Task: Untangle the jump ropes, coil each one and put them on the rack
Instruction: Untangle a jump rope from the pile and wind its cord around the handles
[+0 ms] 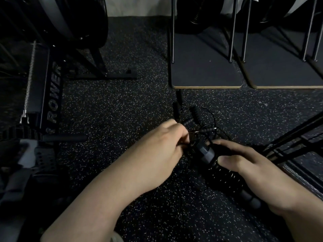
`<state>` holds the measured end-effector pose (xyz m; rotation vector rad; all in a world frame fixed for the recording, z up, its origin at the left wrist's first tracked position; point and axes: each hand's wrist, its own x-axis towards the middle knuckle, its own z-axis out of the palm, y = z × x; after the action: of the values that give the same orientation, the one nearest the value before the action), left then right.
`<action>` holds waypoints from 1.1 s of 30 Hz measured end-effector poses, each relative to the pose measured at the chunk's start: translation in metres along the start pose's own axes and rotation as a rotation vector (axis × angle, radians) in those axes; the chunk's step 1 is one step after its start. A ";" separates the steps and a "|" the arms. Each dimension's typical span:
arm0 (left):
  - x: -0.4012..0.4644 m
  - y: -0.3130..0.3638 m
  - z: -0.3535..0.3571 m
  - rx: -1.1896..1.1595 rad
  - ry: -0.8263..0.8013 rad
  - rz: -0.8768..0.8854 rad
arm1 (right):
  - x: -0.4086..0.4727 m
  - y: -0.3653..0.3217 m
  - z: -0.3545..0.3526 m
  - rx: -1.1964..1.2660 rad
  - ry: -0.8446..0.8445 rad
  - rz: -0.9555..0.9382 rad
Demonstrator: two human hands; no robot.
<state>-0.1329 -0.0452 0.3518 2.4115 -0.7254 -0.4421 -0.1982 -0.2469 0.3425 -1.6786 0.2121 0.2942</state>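
Speckled black rubber floor (pixel 108 105), dim light. Rower (pixel 52 95) at left, rack bases (pixel 206 72) behind. Tangled jump ropes (pixel 199 130) on floor at centre, handles sticking out, thin cords looping. Left hand (pixel 166 142) knuckles up, fingers curled into tangle, pinching cord. Right hand (pixel 244 159) palm down, thumb and fingers wrapped round one grey-black handle (pixel 208 154), wrist angled inward.
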 end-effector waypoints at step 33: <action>0.006 0.016 0.040 -0.793 0.350 -0.068 | 0.019 0.016 0.005 0.785 -0.213 0.088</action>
<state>-0.1528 -0.0763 0.3295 1.6941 -0.2363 -0.2520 -0.1850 -0.2438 0.3211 -0.8571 0.2059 0.3905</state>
